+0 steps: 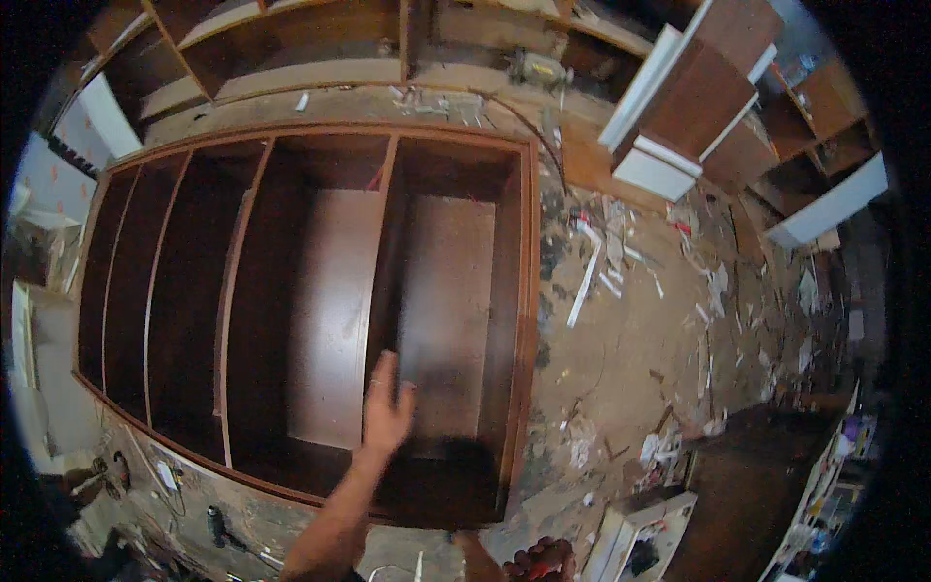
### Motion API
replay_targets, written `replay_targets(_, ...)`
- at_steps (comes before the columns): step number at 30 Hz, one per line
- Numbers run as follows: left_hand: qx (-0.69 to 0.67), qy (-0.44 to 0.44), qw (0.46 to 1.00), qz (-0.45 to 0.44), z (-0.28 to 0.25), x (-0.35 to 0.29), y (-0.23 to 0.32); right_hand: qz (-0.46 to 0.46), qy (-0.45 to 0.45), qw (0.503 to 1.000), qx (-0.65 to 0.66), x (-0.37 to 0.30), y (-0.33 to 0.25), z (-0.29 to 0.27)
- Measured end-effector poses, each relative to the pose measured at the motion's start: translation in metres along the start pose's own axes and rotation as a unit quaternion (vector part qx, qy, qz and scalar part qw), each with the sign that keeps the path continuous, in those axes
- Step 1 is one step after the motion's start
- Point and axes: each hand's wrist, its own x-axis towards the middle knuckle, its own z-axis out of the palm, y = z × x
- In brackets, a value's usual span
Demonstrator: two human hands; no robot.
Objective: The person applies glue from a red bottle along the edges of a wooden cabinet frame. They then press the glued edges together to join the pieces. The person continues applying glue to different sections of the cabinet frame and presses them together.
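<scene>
A large dark-brown wooden shelf unit [529, 320] lies on the floor with its open compartments facing up. My left hand [388, 415] reaches over it, fingers stretched out and thumb apart, with nothing visible in it. Its fingertips are at the shelf board [376, 262] between the two rightmost compartments; whether they touch it I cannot tell. Low in the picture, my right hand [473, 551] is by the unit's near edge, mostly cut off, and its fingers do not show clearly. Beside it is a dark red, patterned thing [538, 561].
Wood scraps and white strips [585, 272] litter the floor at right. Behind stand open cabinet frames [407, 48] and stacked brown and white panels [669, 107]. A dark drill-like tool [218, 524] lies at near left, a white box-like piece [640, 533] at near right.
</scene>
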Motion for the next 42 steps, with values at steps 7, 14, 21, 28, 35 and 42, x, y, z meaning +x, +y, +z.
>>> replay_targets(7,-0.001,-0.266,0.940,-0.213,0.179,-0.115,0.053,0.172,0.036,0.974,0.144,0.083,-0.096,0.005)
replay_targets(14,0.099,-0.153,0.901,-0.394,0.203,-0.205,0.086,0.217,-0.043,0.965,0.139,0.228,-0.230,-0.026)
replay_targets(21,0.220,-0.103,0.823,-0.513,0.234,-0.206,0.123,0.287,-0.144,0.943,0.088,0.277,-0.275,-0.014)
replay_targets(28,0.250,-0.227,0.826,-0.451,0.208,-0.261,0.133,0.359,-0.227,0.905,0.012,0.248,-0.271,-0.008)
replay_targets(35,0.368,-0.347,0.824,-0.255,0.165,-0.318,0.117,0.395,-0.274,0.877,-0.004,0.205,-0.232,-0.025)
replay_targets(42,-0.048,-0.212,0.944,-0.247,-0.045,-0.415,0.146,0.565,-0.352,0.743,0.077,0.088,-0.185,-0.023)
